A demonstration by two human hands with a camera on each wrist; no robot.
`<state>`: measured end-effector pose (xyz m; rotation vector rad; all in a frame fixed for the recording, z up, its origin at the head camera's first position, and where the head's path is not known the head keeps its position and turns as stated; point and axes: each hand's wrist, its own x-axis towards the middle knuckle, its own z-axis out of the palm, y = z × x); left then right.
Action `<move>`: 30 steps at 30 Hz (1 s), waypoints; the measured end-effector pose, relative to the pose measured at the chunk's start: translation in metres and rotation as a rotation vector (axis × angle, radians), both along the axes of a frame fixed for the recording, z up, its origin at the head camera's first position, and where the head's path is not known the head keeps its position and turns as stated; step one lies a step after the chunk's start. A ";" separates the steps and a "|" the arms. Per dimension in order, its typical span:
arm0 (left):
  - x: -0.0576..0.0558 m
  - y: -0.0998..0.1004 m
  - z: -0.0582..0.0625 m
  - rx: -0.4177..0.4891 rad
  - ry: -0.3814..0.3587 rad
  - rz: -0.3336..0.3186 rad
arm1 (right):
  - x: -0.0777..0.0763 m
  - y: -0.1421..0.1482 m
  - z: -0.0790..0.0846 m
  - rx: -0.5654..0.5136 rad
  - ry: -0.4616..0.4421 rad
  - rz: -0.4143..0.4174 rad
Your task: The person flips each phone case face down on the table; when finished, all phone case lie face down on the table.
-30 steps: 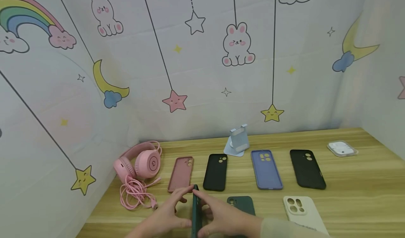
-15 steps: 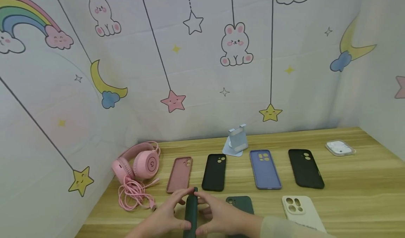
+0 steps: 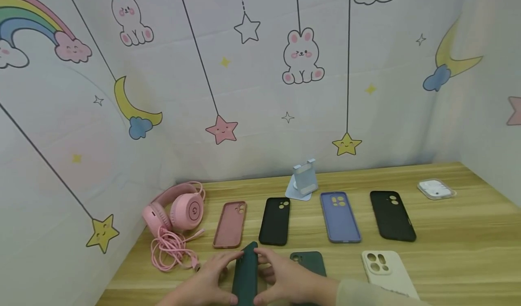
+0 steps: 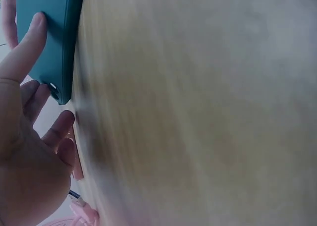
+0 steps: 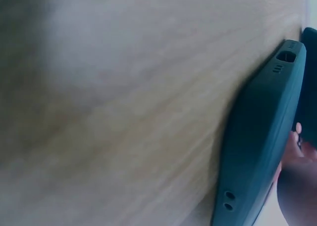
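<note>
In the head view a dark green phone case (image 3: 246, 276) stands tilted between both hands, low in the middle. My left hand (image 3: 208, 276) grips its left side, forefinger at the top corner and thumb lower down. From the other side my right hand (image 3: 286, 274) pinches its right edge. In the left wrist view the left thumb (image 4: 30, 42) lies on the case's flat face, above a camera cutout. A second dark green phone case (image 3: 312, 261) lies on the table, partly behind the right hand and wrist.
Behind the hands lie a pink case (image 3: 230, 224), a black case (image 3: 275, 222), a blue case (image 3: 340, 218) and another black case (image 3: 392, 215). A cream case (image 3: 388, 270) lies front right. Pink headphones (image 3: 185, 211) sit left, a phone stand (image 3: 304, 179) and boxed earphones (image 3: 435, 188) farther back.
The held green case has turned from nearly edge-on to show its broad face. Both hands keep their grip, with small shifts of the fingers. The head view has drifted slightly.
</note>
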<state>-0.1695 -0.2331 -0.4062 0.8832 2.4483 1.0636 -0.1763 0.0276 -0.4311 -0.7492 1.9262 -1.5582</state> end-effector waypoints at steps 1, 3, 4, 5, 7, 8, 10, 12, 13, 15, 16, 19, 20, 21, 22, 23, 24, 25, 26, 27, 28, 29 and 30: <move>0.000 -0.001 0.001 -0.023 -0.001 0.001 | -0.002 0.000 -0.004 0.003 0.003 0.006; 0.001 -0.001 0.003 -0.064 -0.002 0.005 | -0.003 0.001 -0.007 0.017 0.017 0.016; 0.000 0.000 0.004 -0.082 -0.003 0.005 | -0.001 0.001 -0.003 0.035 0.027 0.010; 0.000 0.000 0.005 -0.104 -0.005 0.011 | 0.003 0.001 0.004 0.056 0.040 0.007; 0.000 -0.001 0.005 -0.132 0.003 0.015 | 0.007 0.001 0.011 0.102 0.075 0.000; 0.000 -0.001 0.005 -0.143 0.010 0.016 | 0.009 0.001 0.014 0.127 0.088 -0.004; -0.002 -0.003 0.002 -0.159 0.013 0.019 | 0.012 -0.001 0.017 0.170 0.136 -0.010; -0.004 -0.005 -0.001 -0.154 0.011 0.011 | 0.013 -0.003 0.018 0.226 0.210 -0.016; -0.005 -0.007 -0.003 -0.162 0.024 -0.003 | 0.014 -0.004 0.019 0.259 0.253 -0.022; -0.009 -0.011 -0.009 -0.158 0.038 -0.028 | 0.016 -0.007 0.018 0.339 0.359 -0.035; -0.010 -0.012 -0.010 -0.154 0.035 -0.031 | 0.016 -0.009 0.018 0.382 0.400 -0.043; -0.010 -0.013 -0.011 -0.166 0.049 -0.034 | 0.017 -0.012 0.018 0.493 0.509 -0.050; -0.009 -0.013 -0.009 -0.174 0.058 -0.039 | 0.018 -0.013 0.018 0.518 0.529 -0.052; -0.007 -0.010 -0.005 -0.175 0.044 -0.021 | 0.018 -0.014 0.018 0.538 0.542 -0.053; -0.007 -0.009 -0.004 -0.183 0.047 -0.021 | 0.018 -0.014 0.017 0.554 0.543 -0.053; -0.006 -0.008 -0.002 -0.192 0.054 -0.020 | 0.018 -0.013 0.017 0.566 0.547 -0.050; -0.006 -0.007 -0.001 -0.203 0.055 -0.016 | 0.018 -0.013 0.017 0.572 0.541 -0.049; -0.005 -0.006 0.000 -0.215 0.063 -0.014 | 0.017 -0.013 0.017 0.576 0.531 -0.050; -0.004 -0.005 0.002 -0.226 0.068 -0.011 | 0.017 -0.012 0.017 0.578 0.523 -0.048; -0.003 -0.003 0.003 -0.227 0.055 0.006 | 0.017 -0.012 0.017 0.578 0.515 -0.046; -0.003 -0.002 0.004 -0.240 0.060 0.009 | 0.017 -0.011 0.017 0.575 0.508 -0.042; -0.002 -0.002 0.005 -0.254 0.064 0.011 | 0.017 -0.011 0.017 0.570 0.498 -0.043; -0.001 -0.001 0.006 -0.264 0.066 0.012 | 0.017 -0.010 0.017 0.562 0.490 -0.047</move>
